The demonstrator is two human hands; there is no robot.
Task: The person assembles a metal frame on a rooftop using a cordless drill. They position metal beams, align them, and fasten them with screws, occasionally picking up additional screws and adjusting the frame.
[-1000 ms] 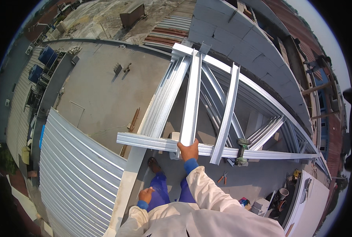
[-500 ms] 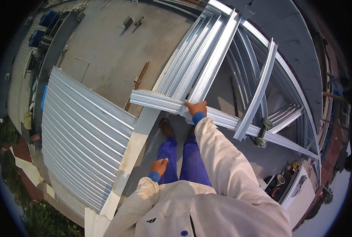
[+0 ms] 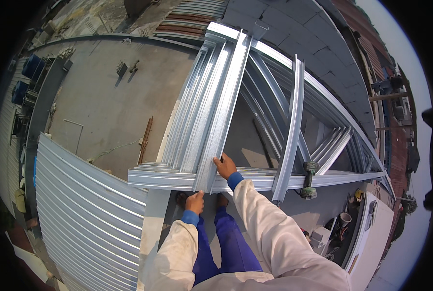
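A long galvanized steel channel [image 3: 222,111] lies across a stack of steel roof trusses, its near end over the bottom chord [image 3: 156,180]. My right hand [image 3: 226,166] grips this channel by its right edge, a little above the near end. At that near end, my left hand [image 3: 195,202] is closed with its fingertips on the channel; part of its grip is hidden. A second steel channel [image 3: 291,131] rests across the trusses farther right. Beside its lower end, a green and black cordless drill [image 3: 309,180] sits on the bottom chord.
Ribbed metal roofing [image 3: 90,203] slopes away on the left beside a pale ledge [image 3: 151,225]. A block wall [image 3: 299,43] runs behind the trusses. Thin brown bars [image 3: 146,140] lie on the concrete floor. Lower right are a white panel [image 3: 372,237] and assorted tools.
My left hand has risen from beside my leg to the channel's near end. My right hand has shifted onto the channel's right edge. The view has turned, moving the trusses leftward.
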